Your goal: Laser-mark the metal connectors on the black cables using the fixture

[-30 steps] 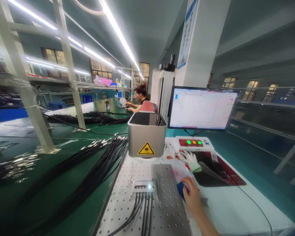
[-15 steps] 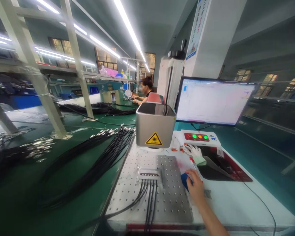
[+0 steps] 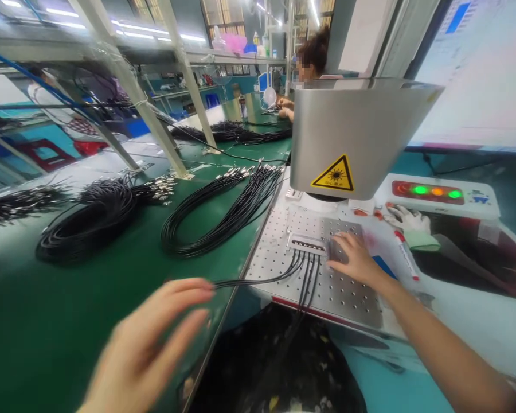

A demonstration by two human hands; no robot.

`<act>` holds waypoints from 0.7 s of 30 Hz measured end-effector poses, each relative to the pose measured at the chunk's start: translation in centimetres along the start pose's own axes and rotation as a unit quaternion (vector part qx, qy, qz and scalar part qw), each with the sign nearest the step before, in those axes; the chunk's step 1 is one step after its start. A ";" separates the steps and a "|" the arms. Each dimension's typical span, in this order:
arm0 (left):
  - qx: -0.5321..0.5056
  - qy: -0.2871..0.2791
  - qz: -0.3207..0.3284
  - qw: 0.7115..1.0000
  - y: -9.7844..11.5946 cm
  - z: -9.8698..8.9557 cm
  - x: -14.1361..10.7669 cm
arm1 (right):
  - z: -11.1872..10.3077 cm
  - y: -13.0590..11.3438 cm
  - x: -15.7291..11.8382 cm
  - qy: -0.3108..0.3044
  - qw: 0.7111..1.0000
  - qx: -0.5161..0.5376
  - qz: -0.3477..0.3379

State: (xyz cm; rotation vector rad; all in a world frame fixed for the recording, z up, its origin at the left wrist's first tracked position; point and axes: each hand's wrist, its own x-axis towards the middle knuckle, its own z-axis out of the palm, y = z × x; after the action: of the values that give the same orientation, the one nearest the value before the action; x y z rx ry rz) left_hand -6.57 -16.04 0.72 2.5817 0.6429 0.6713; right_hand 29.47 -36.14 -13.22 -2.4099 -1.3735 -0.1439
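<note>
Head view. A small fixture [image 3: 307,245] is seen on the perforated plate [image 3: 322,275] under the grey laser head [image 3: 352,137], and several black cables [image 3: 303,272] are plugged into it; they run off the near edge of the plate, and one of them bends to the left. The right hand [image 3: 356,259] is laid flat on the plate, just beside the fixture on its right, with the fingers [image 3: 341,244] spread; nothing is held in it, though the fixture may be touched by the fingertips. The left hand [image 3: 148,344] is blurred, open, with fingers stretched toward the end of the bent cable; nothing is gripped by it. It is judged that the cables in the fixture are loaded, and that many remain: coils of black cable [image 3: 223,215] are lying on the green bench [image 3: 69,298] to the left. Gloves [image 3: 406,221] and a red pen [image 3: 406,255] lie right of the plate.

Compared with half a second ago, the right hand has been moved from the blue object [image 3: 384,267] at the right edge of the plate to the fixture. The left hand has come into view, and the camera has been brought lower and closer to the laser head.
</note>
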 end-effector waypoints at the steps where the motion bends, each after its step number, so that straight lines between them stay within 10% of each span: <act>1: -0.031 -0.059 0.065 0.996 1.1 1.9 1.1 | 0.0 -0.2 0.6 -0.030 0.999 -0.016 0.001; 6: 0.000 -0.205 0.177 0.963 6.1 14.1 6.0 | 0.0 -0.5 2.0 -0.081 0.996 -0.047 0.001; 11: 0.074 -0.155 0.177 0.969 7.7 22.2 7.6 | 0.0 -1.0 2.6 -0.043 0.998 -0.031 -0.016; 15: 0.131 -0.094 0.164 0.973 8.7 22.6 8.4 | -1.0 -2.2 3.3 -0.037 0.999 -0.012 -0.020; 21: 0.082 -0.074 0.079 0.991 9.7 18.5 10.9 | -4.7 -6.0 4.9 0.004 0.986 0.167 0.015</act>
State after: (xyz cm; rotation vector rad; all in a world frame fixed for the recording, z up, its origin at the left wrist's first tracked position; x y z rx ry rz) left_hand 14.97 -23.01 -5.77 2.8259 0.4682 0.4871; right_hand 27.37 -31.08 -5.95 -2.1463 -1.2431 0.0790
